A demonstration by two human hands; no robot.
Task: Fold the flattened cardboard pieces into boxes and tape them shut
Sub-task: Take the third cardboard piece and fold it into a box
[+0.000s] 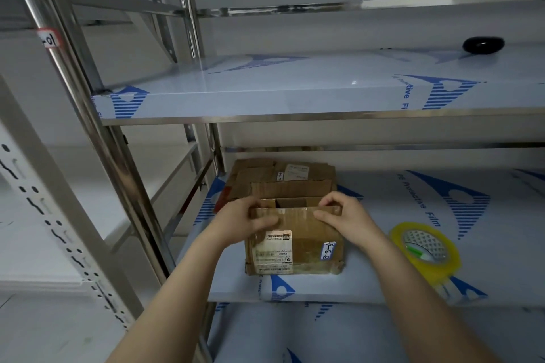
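A small brown cardboard box [298, 247] with white labels stands upright on the middle shelf [368, 280], its top open. My left hand [247, 221] grips the near top flap at its left corner, thumb on the outside, fingers curled over the edge. At the right corner of that flap my right hand [342, 215] pinches it the same way. The far flap [292, 187] stands up behind the opening. Behind the box lies a stack of flattened cardboard pieces [265, 171]. A roll of yellowish clear tape [424, 247] lies flat on the shelf to the right.
A steel shelf rack with blue-printed protective film surrounds the work. The upper shelf [295, 103] overhangs the box and carries a black round object [483, 45] at the far right. Steel uprights [118, 174] stand to the left, and a lower shelf [354, 333] shows beneath.
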